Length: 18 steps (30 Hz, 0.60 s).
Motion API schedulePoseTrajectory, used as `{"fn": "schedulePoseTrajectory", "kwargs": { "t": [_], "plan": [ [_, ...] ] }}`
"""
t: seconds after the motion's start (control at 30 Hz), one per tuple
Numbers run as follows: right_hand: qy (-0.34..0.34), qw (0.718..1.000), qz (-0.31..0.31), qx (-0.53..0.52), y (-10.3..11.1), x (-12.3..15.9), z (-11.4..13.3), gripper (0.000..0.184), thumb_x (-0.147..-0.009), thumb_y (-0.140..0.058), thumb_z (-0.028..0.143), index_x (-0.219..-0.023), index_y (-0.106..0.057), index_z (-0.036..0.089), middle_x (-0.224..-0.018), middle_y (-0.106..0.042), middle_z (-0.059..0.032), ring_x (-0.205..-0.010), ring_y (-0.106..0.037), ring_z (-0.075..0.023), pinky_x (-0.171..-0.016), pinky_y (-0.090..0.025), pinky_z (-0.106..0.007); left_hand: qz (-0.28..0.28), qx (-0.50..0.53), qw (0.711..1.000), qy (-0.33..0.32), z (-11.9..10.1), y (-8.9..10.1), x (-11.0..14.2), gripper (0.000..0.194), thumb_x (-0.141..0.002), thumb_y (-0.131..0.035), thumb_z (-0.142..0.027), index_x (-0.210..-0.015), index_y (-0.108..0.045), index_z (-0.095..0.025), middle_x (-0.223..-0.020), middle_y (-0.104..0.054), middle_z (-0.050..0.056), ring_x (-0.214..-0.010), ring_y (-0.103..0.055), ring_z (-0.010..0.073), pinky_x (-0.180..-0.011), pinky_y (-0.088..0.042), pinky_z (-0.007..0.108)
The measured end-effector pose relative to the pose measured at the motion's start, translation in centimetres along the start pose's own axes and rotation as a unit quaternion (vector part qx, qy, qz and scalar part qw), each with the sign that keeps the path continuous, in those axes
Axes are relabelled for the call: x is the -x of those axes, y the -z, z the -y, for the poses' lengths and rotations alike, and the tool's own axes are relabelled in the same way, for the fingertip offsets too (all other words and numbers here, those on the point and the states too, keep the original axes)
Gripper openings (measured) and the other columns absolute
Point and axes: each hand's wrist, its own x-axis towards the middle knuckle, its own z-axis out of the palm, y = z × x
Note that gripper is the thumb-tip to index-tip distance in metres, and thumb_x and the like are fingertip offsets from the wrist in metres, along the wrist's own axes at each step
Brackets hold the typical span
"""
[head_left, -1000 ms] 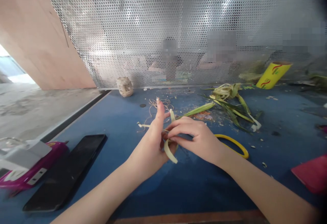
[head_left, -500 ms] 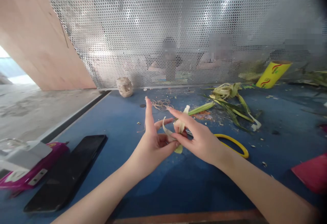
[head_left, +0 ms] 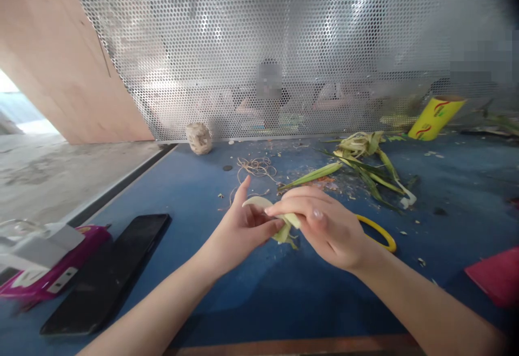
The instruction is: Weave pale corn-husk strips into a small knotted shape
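Pale green-white corn husk strips [head_left: 288, 219] are bunched between my two hands over the blue table. My left hand [head_left: 239, 225] pinches them between thumb and curled fingers, its index finger pointing up. From the other side, my right hand [head_left: 330, 223] grips the husk with thumb and fingertips, the back of its fingers hiding part of the strips. A tangle of thin tan string [head_left: 257, 166] lies just beyond my left hand. Past the right hand is a long green husk leaf [head_left: 314, 175]. A yellow scissor-like handle [head_left: 379, 231] shows beside my right wrist; the rest is covered.
A heap of corn husks [head_left: 360, 156] and a yellow tube [head_left: 438, 118] sit toward the back right. Left are a black phone [head_left: 107, 275] and a purple power strip [head_left: 67, 269]. A roll of twine [head_left: 199, 138] stands by the perforated metal screen [head_left: 227, 64]; people sit behind it.
The left index finger has bent lower. My right hand has turned, with its fingers folding over the husk, and the strips have shifted from spread upright ends to a flatter bunch.
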Motion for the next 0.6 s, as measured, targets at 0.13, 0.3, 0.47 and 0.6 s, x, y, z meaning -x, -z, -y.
{"fn": "schedulePoseTrajectory", "kwargs": {
  "t": [0.13, 0.3, 0.47, 0.6],
  "plan": [
    [0.062, 0.996, 0.051, 0.024, 0.1, 0.0, -0.6, 0.029, -0.095, -0.033, 0.016, -0.114, -0.055, 0.016, -0.092, -0.068, -0.0055, -0.088, -0.059, -0.0156, -0.08, -0.048, -0.029, -0.016, 0.018, 0.999, 0.037, -0.2, 0.0, 0.1, 0.106, -0.061, -0.068, -0.009, -0.142, 0.0, -0.015, -0.061, -0.058, -0.008, -0.045, -0.048, 0.008, -0.045, -0.037, 0.023],
    [0.097, 0.992, 0.044, 0.071, 0.2, 0.0, -0.8, 0.027, -0.095, -0.038, 0.017, -0.088, -0.064, 0.016, -0.088, -0.07, -0.0045, -0.082, -0.059, -0.0147, -0.078, -0.047, -0.03, 0.0, 0.004, 0.999, 0.05, -0.8, -0.2, 0.3, 0.096, -0.063, -0.059, -0.002, -0.141, -0.003, -0.011, -0.067, -0.061, -0.004, -0.046, -0.05, 0.0083, -0.046, -0.038, 0.023],
    [0.093, 0.988, 0.035, 0.12, 0.6, -0.3, -0.7, 0.026, -0.094, -0.041, 0.016, -0.088, -0.067, 0.015, -0.087, -0.07, -0.0059, -0.082, -0.059, -0.0155, -0.076, -0.047, -0.029, 0.018, -0.001, 0.999, 0.042, -1.1, -0.2, 0.4, 0.088, -0.068, -0.064, -0.009, -0.138, -0.011, -0.011, -0.065, -0.058, -0.005, -0.046, -0.049, 0.0084, -0.048, -0.04, 0.025],
    [0.114, 0.979, 0.019, 0.166, 0.8, -0.4, -0.8, 0.024, -0.093, -0.042, 0.012, -0.091, -0.066, 0.014, -0.085, -0.07, -0.0064, -0.082, -0.059, -0.0159, -0.076, -0.049, -0.03, 0.024, -0.016, 0.999, 0.037, -0.8, 0.1, 0.4, 0.079, -0.074, -0.063, -0.013, -0.137, -0.016, -0.011, -0.064, -0.055, -0.006, -0.048, -0.049, 0.0082, -0.05, -0.041, 0.025]
  ]
}}
